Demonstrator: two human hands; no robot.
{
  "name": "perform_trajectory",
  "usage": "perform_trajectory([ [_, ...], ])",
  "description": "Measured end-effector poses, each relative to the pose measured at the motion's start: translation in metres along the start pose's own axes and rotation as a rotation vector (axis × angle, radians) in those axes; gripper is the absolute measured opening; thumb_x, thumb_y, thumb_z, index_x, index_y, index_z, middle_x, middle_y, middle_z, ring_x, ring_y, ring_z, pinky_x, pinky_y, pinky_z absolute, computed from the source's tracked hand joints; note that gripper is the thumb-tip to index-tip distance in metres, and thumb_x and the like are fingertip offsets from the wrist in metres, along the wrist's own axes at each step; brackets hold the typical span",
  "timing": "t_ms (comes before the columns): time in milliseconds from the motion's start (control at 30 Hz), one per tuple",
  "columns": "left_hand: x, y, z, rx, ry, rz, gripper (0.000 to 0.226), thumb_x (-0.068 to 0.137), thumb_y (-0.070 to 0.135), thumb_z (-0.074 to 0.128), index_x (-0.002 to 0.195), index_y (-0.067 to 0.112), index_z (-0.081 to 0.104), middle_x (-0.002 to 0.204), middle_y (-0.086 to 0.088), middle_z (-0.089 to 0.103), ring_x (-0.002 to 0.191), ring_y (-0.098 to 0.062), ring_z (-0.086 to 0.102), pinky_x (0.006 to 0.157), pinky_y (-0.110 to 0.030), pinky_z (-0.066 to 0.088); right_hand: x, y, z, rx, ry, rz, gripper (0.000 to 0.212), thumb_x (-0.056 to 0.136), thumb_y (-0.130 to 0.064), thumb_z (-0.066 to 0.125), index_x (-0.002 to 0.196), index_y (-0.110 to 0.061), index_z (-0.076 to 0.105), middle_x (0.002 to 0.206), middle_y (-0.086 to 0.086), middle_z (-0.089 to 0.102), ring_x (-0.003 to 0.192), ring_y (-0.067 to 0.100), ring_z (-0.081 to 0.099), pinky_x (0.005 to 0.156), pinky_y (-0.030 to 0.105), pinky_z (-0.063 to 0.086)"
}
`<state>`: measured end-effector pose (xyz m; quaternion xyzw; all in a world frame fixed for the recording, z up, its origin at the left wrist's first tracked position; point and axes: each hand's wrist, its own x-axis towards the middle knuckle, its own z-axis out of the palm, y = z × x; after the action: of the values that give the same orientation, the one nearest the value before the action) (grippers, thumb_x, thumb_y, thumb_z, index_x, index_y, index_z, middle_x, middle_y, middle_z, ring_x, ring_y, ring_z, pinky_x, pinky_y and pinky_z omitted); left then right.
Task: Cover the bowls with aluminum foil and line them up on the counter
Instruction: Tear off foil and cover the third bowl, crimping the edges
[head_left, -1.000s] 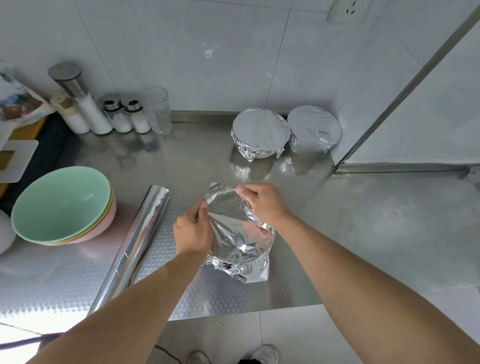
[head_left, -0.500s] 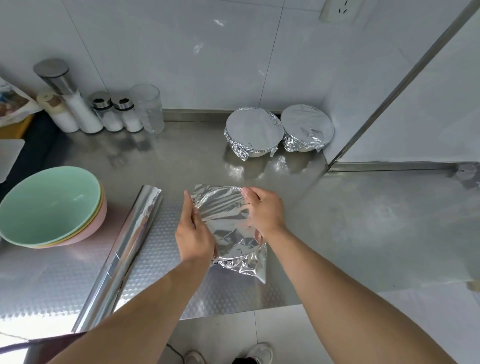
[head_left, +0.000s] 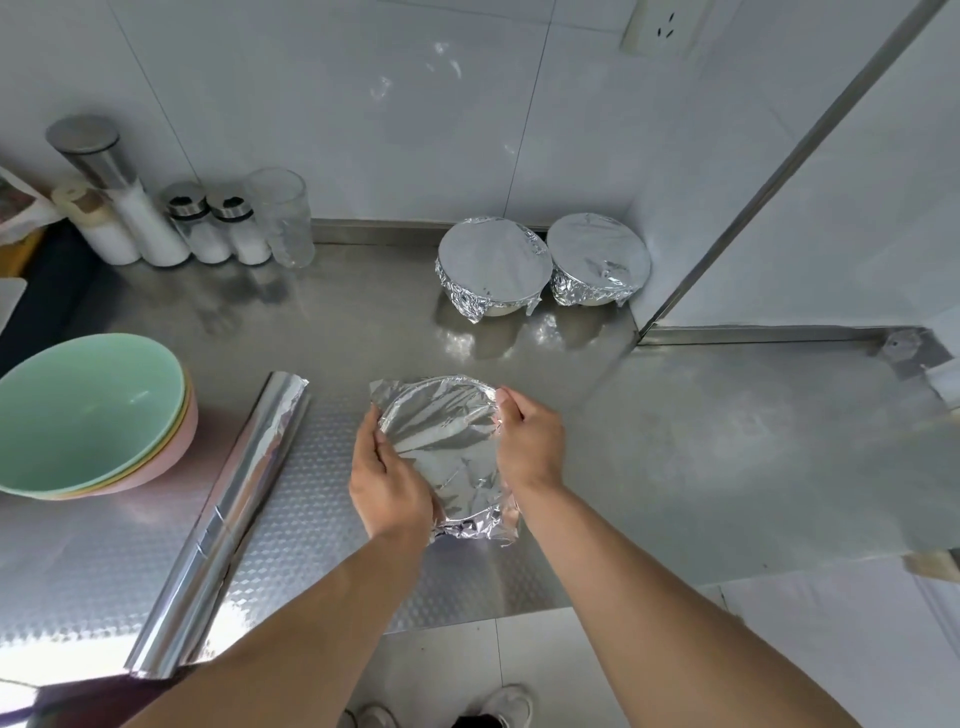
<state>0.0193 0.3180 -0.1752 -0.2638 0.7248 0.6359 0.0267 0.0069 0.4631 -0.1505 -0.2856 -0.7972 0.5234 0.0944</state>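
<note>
Both hands grip a foil-draped bowl (head_left: 444, 441) on the counter (head_left: 727, 457) near its front edge. The left hand (head_left: 387, 480) cups the 9 o'clock side with fingers curled on the foil; the right hand (head_left: 527, 444) pinches the foil at 2 o'clock. Two covered bowls (head_left: 493, 265) (head_left: 597, 257) stand side by side at 12 o'clock by the wall. A foil roll (head_left: 228, 519) lies at 9 o'clock, with stacked bowls (head_left: 88, 415) beyond it.

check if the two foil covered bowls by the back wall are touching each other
Cannot tell. In the head view the left covered bowl overlaps the right covered bowl, hiding any gap.
</note>
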Motion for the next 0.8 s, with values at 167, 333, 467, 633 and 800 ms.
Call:
perform_trajectory([
  [167,-0.014,0.010,-0.005,0.024,-0.025,-0.024,0.038,0.105,0.055,0.027,0.137,0.059,0.048,0.111,-0.020,0.071,0.087,-0.043,0.072,0.074,-0.054,0.062,0.004,-0.002,-0.001,0.080,-0.078,0.016,0.027,0.104,-0.026,0.057,0.121,-0.014,0.074,0.112,-0.005,0.075,0.098,0.002,0.066,0.089,0.016,0.050],
  [333,0.001,0.020,-0.025,0.596,-0.025,0.684,0.064,0.107,0.049,0.031,0.161,0.015,0.027,0.171,-0.008,0.017,0.159,-0.023,0.007,0.129,-0.042,-0.001,0.024,-0.014,0.007,-0.071,-0.284,-0.101,0.034,0.104,-0.031,0.056,0.117,-0.004,0.073,0.114,0.014,0.074,0.105,0.025,0.070,0.094,0.040,0.053],
  [467,0.031,0.039,-0.040,0.968,-0.464,1.153,0.098,0.095,0.079,0.028,0.160,0.006,0.028,0.168,-0.011,0.026,0.159,-0.026,0.009,0.129,-0.049,0.007,0.038,-0.026,0.020,-0.171,-0.388,-0.188,0.032,0.102,-0.034,0.059,0.121,-0.013,0.074,0.114,0.002,0.076,0.103,0.015,0.070,0.095,0.033,0.053],
  [633,0.035,0.041,-0.036,1.278,-0.590,1.067,0.136,0.070,0.105,0.020,0.163,0.006,0.007,0.171,-0.009,0.007,0.158,-0.029,-0.008,0.127,-0.053,-0.002,0.041,-0.020,0.021,-0.166,-0.414,-0.213,0.032,0.102,-0.033,0.060,0.123,-0.014,0.073,0.121,0.000,0.074,0.112,0.008,0.068,0.099,0.022,0.049],
  [800,0.030,0.048,-0.034,1.365,-0.601,0.936,0.152,0.050,0.112,0.008,0.160,0.011,-0.020,0.168,-0.009,-0.022,0.153,-0.029,-0.030,0.124,-0.053,-0.016,0.037,-0.029,0.017,-0.083,-0.394,-0.055,0.032,0.100,-0.031,0.063,0.126,-0.013,0.071,0.124,0.000,0.072,0.109,0.004,0.065,0.098,0.019,0.049],
])
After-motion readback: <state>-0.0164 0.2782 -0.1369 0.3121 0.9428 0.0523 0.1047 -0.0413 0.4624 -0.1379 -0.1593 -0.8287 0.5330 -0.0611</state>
